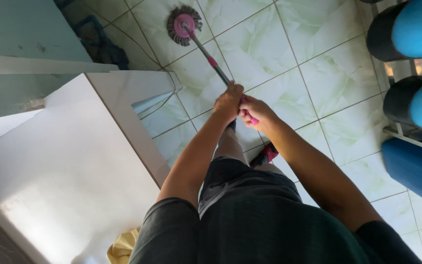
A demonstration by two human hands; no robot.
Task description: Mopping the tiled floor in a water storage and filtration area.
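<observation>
Both hands wrapped around the mop handle, one just behind the other. Left hand sits further down the shaft, fingers closed over it; right hand grips the pink end piece nearest the body. Handle runs away from the hands, up and to the left, to the round mop head, which lies flat on the floor well ahead of the hands.

Progress: mopping looks under way, head down and in contact with the tiles. Floor is pale green tile with grey grout; no clear wet-versus-dry line shows, so how much is covered cannot be told. The patch around the head and the open run to the right of the hands look equally plain.

Surroundings: white desk close on the left of the hands, its corner reaching toward the handle's path. A dark bundle lies on the floor left of the mop head, by a pale green wall panel. Blue and black drums on a rack stand to the right. A yellow cloth shows below the desk edge, near the body. Person's foot in a pink sandal is under the hands.
</observation>
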